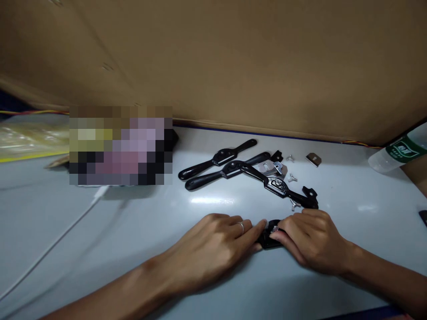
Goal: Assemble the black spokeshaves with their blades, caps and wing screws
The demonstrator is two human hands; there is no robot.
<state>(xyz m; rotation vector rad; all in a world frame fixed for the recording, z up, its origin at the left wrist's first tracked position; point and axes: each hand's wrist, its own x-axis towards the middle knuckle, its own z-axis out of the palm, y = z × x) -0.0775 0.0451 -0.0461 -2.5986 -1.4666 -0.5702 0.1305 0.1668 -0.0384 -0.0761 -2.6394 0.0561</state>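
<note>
Left hand [216, 244]: thumb and index finger clasp the left end of a black tool [269, 243]; a ring circles one finger.
Right hand [313, 242]: thumb and index finger close over a small silver piece [274, 229] at the tool's middle; the remaining fingers curl inward.
Held tool: low over the near part of the grey table [160, 275], between both hands, largely covered by them.
Two-handled tools: an upper tool [218, 160] and a middle tool [207, 179] lie side by side beyond the hands; a third tool [276, 186] slants toward the right hand.
Loose parts: a winged screw [292, 178] and a separate blade [313, 159] lie right of them.
Far right: a green-labelled bottle [403, 150].
</note>
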